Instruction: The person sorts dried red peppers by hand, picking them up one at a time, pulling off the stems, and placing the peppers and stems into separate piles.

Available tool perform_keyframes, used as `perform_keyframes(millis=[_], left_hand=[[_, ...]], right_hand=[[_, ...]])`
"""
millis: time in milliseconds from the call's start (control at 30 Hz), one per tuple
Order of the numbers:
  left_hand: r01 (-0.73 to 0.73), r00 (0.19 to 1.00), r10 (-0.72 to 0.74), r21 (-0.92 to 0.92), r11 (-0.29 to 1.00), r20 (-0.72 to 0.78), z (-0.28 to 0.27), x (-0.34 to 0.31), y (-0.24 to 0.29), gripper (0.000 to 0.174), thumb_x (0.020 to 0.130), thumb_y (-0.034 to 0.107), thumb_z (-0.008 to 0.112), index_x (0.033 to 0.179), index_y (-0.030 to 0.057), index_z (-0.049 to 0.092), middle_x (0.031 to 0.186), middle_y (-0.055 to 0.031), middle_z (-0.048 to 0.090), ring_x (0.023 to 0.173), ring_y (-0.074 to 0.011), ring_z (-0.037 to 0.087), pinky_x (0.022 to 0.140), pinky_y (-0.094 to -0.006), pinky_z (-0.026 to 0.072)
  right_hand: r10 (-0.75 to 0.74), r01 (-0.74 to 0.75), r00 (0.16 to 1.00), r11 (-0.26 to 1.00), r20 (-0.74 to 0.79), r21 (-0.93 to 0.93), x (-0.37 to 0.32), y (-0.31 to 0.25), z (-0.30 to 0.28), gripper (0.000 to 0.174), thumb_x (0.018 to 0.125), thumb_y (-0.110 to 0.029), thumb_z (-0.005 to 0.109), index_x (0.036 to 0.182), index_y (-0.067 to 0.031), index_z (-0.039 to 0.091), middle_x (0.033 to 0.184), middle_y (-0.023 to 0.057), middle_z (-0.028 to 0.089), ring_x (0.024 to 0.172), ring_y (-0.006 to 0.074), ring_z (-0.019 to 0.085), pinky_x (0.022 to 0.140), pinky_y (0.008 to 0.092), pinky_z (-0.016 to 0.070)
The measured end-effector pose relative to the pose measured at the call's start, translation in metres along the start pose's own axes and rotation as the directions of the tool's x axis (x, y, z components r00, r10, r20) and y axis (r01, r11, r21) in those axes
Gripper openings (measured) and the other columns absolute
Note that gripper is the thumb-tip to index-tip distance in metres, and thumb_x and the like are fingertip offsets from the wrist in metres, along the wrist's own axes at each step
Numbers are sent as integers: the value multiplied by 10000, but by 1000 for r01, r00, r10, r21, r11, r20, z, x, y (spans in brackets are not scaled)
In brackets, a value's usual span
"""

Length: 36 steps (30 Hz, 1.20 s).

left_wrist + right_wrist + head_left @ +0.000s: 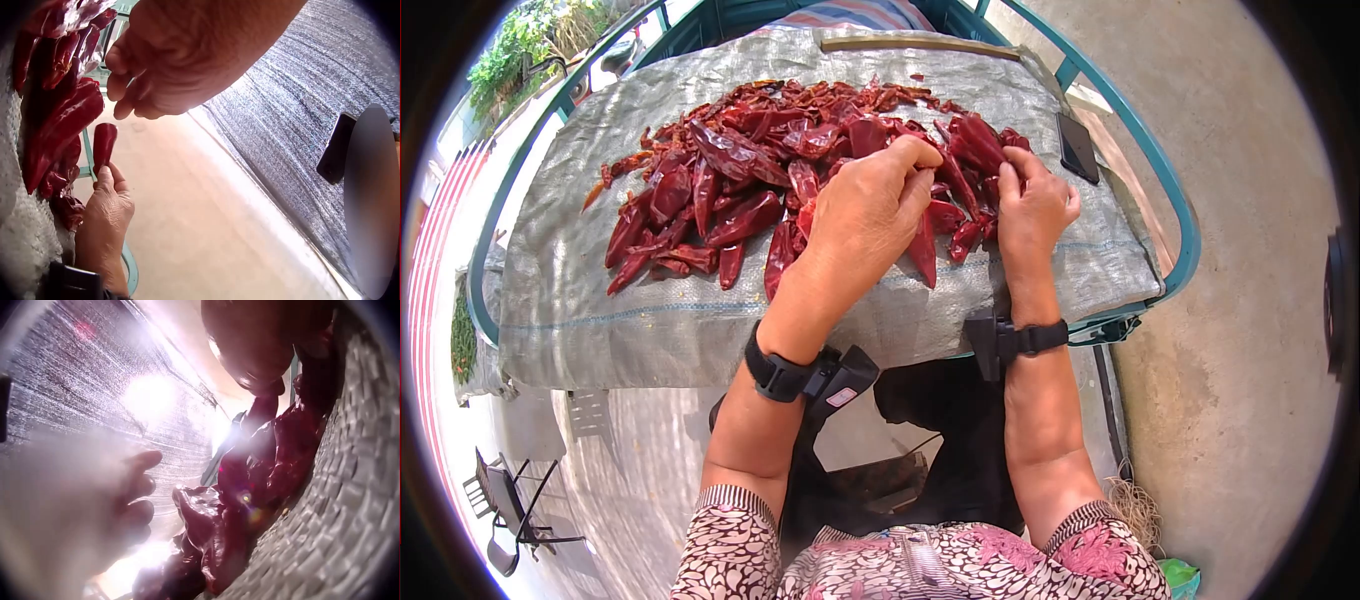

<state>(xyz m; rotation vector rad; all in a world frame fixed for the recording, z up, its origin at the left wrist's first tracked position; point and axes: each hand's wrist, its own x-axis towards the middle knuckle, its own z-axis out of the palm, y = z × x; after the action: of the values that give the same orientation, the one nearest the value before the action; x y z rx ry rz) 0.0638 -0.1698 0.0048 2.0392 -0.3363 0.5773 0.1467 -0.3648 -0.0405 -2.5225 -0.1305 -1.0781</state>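
Observation:
Dried red peppers (745, 165) lie in a broad pile on a grey woven sheet (640, 350). At the pile's right side, my right hand (1037, 205) pinches the end of one red pepper (105, 145) between thumb and fingers; the left wrist view shows this pepper upright above the right hand (107, 215). My left hand (875, 205) is over the front of the pile, its fingers bent and apart from that pepper. No pepper shows in the left hand (181, 59) in the left wrist view. In the right wrist view the left hand (81, 500) is blurred.
A black phone (1077, 148) lies at the sheet's right side. Along the back is a wooden strip (920, 45). A teal metal rail (1145, 150) curves around the cart. Concrete ground lies to the right; a dark chair (515, 505) stands at the lower left.

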Motion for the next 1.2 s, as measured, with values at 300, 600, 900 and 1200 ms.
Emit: perform_keyframes(millis=[300, 600, 900, 1200], left_hand=[[104, 980, -129, -163, 981, -151, 3, 6, 1, 460, 1000, 356, 642, 1280, -2, 571, 846, -163, 729, 800, -317, 728, 728, -385, 553], [106, 980, -127, -134, 985, -155, 9, 6, 10, 375, 999, 253, 635, 1315, 58, 583, 771, -152, 696, 713, -294, 714, 673, -402, 536], [121, 987, -120, 7, 993, -105, 10, 5, 3, 253, 995, 145, 644, 1231, 58, 673, 683, -5, 555, 617, -70, 499, 584, -256, 438], [70, 995, -68, 23, 997, -78, 12, 4, 0, 198, 985, 130, 651, 1157, 44, 695, 694, -27, 609, 631, -73, 536, 590, -261, 445]], right_hand=[[-190, 5, 974, 558, 121, 830, -17, -39, -37, 207, 960, -51, 673, 1162, -78, 712, 1058, 65, 716, 859, 123, 653, 756, 258, 514], [-85, -10, 993, 646, 85, 763, -17, -28, -44, 170, 969, -83, 672, 1131, -74, 721, 1006, 68, 707, 900, 144, 663, 774, 275, 517], [-27, -12, 996, 910, 88, 414, -13, 5, -25, 123, 900, -212, 731, 1003, -154, 768, 1050, 41, 722, 1061, 263, 610, 1022, 423, 394], [-140, 145, 971, 989, 192, -11, -16, 9, -17, 159, 791, -248, 794, 934, -177, 789, 1320, 79, 637, 1381, 330, 413, 1172, 616, 132]])
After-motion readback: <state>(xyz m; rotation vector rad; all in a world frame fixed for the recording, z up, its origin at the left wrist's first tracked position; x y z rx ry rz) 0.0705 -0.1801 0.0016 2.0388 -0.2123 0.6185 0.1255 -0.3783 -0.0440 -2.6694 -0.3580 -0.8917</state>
